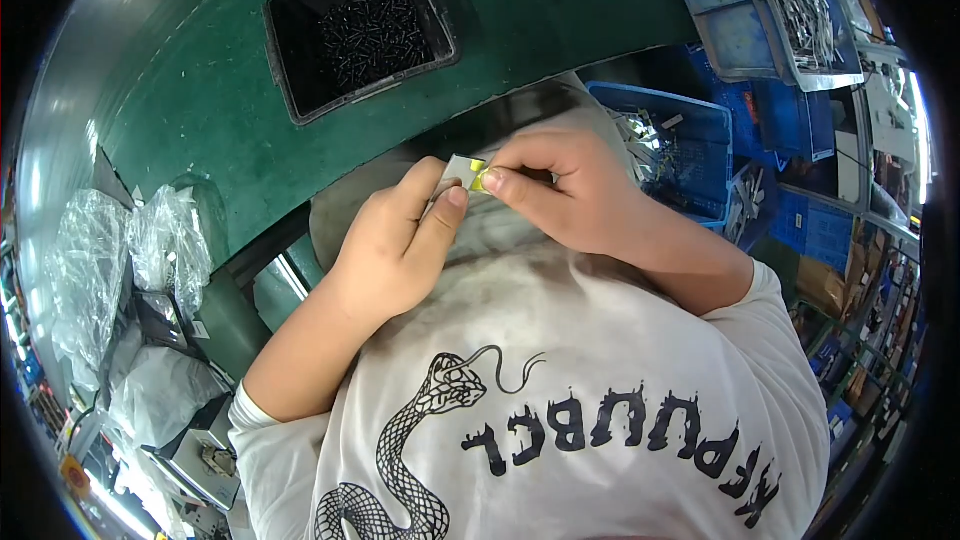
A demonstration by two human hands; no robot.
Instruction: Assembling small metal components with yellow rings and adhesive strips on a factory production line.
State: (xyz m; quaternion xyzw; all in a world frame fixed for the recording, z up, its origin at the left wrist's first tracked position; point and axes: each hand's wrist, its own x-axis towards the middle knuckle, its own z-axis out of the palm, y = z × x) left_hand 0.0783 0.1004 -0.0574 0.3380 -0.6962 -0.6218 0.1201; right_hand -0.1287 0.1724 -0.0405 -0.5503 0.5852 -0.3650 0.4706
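Short of the near edge of the green desk [550, 20], on which a black bin [378, 87] stands, the left hand [395, 235] pinches a pale flat piece [459, 168] while the right hand [575, 185] grasps the yellow bit [477, 181] at its end, the handling seemingly midway, neither piece yet let go.

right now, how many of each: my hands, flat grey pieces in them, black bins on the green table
Hands: 2 (left hand, right hand)
Flat grey piece: 1, pinched by the left hand; yellow bits at its edge are too small to count
Black bin: 1, on the green table
Total: 4
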